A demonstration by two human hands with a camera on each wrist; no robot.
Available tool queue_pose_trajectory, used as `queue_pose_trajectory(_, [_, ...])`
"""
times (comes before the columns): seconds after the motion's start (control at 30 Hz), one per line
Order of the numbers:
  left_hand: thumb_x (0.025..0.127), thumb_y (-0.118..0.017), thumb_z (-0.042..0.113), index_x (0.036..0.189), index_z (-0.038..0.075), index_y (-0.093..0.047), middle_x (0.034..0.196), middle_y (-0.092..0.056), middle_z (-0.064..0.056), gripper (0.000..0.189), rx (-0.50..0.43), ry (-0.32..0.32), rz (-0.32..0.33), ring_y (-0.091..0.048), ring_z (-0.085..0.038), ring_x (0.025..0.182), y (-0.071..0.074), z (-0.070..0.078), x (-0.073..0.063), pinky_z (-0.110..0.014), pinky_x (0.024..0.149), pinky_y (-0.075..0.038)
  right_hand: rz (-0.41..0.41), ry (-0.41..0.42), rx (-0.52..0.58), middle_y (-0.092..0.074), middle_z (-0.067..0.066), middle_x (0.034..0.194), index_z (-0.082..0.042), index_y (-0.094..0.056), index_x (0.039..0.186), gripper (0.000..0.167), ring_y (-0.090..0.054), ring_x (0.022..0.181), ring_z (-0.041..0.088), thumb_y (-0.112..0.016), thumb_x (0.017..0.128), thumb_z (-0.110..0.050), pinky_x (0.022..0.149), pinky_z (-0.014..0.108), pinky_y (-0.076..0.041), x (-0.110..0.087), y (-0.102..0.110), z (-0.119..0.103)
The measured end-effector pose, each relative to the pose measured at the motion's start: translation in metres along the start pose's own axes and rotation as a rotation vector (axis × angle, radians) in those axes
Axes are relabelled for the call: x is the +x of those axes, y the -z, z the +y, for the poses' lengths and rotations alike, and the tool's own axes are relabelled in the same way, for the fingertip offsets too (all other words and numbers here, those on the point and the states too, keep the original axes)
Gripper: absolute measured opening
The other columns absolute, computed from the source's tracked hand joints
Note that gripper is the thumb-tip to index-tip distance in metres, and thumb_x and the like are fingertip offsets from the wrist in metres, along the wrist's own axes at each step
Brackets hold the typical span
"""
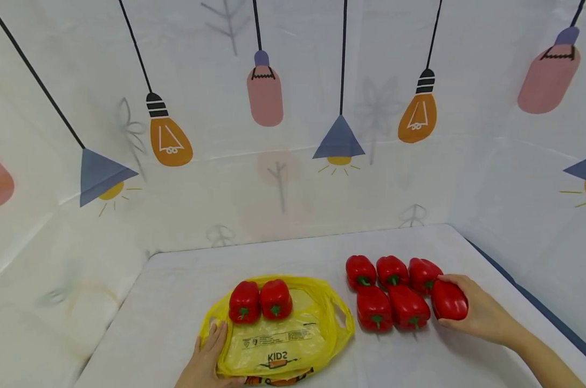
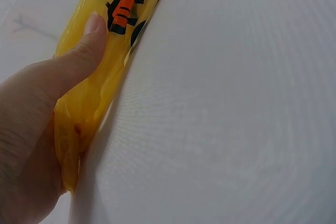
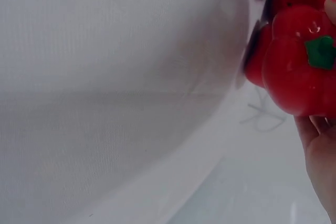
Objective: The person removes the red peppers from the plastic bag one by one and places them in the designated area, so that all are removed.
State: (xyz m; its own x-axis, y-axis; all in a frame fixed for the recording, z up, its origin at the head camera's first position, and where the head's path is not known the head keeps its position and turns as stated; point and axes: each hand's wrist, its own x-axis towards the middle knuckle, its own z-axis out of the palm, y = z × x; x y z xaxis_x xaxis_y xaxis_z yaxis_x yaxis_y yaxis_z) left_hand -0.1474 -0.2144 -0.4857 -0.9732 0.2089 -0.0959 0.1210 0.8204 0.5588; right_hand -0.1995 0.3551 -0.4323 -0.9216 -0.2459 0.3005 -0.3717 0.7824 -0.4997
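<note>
Left hand (image 1: 207, 357) is at the near left corner of the yellow bag (image 1: 254, 355), fingers fairly straight and spread from the thumb: fingers over the left edge, thumb along the near side, pressing on the plastic in the left wrist view. Right hand (image 1: 484, 313) grips a red pepper (image 1: 449, 300), thumb on the near side and fingers round the far side; the right wrist view shows its green stem (image 3: 321, 52) facing the camera. Cannot tell if that pepper touches the table (image 1: 176, 302) or hangs just off it. It's at the right end of the pepper group, just beside the others. Group has five more red peppers on the table, right of the bag — three in the far row (image 1: 392, 271), two in the near row (image 1: 409, 307), packed close, stems mostly toward the near side. Bag lies flat-ish with a raised rim, print reading KIDS near its front, a loop handle (image 1: 349, 323) at the right. Two more red peppers (image 1: 275, 299) sit side by side at the bag's far left part, touching, stems toward the near side. Table is white. Behind and around it, pale sheeting (image 1: 297, 194) printed with hanging lamps and bulbs in blue, orange and pink; a dark blue strip (image 1: 550, 310) runs along the table's right side.
</note>
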Motion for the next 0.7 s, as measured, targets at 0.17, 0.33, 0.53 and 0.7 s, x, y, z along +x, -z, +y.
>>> queue_pose_trajectory(0.17, [0.069,-0.077,0.058,0.148,-0.01,-0.018,0.152,-0.02,-0.029,0.119,-0.008,-0.002,-0.001,-0.01,-0.046,0.141,0.0,0.001,0.0,-0.07,0.107,-0.006,-0.033,0.006,0.029,-0.05,0.019,0.12,-0.002,-0.045,0.127,0.087,-0.048,0.105,0.041,-0.093,0.056,-0.022,0.057,0.04,-0.058,-0.001,-0.003,0.002])
queue_pose_trajectory(0.33, [0.07,-0.077,0.057,0.148,-0.01,-0.017,0.152,-0.02,-0.03,0.119,-0.011,-0.003,-0.004,-0.012,-0.045,0.141,0.001,0.001,0.0,-0.069,0.107,-0.006,-0.074,-0.002,0.057,-0.047,0.014,0.122,-0.007,-0.047,0.125,0.084,-0.046,0.106,0.039,-0.093,0.057,-0.022,0.058,0.034,-0.058,-0.004,-0.006,0.007])
queue_pose_trajectory(0.53, [0.069,-0.077,0.057,0.148,-0.01,-0.017,0.152,-0.02,-0.03,0.12,-0.014,-0.003,-0.009,-0.011,-0.046,0.142,0.0,0.001,0.001,-0.07,0.107,-0.005,-0.103,0.02,0.061,-0.046,0.012,0.119,-0.008,-0.05,0.124,0.077,-0.047,0.105,0.039,-0.091,0.06,-0.023,0.058,0.031,-0.056,-0.007,-0.013,0.013])
queue_pose_trajectory(0.7, [0.069,-0.078,0.057,0.148,-0.01,-0.018,0.153,-0.021,-0.029,0.119,-0.024,-0.002,-0.004,-0.011,-0.045,0.142,-0.001,0.0,0.001,-0.07,0.107,-0.005,-0.112,-0.037,0.03,-0.046,0.014,0.122,-0.01,-0.049,0.127,0.077,-0.045,0.107,0.039,-0.089,0.064,-0.031,0.061,0.039,-0.058,-0.006,-0.012,0.007])
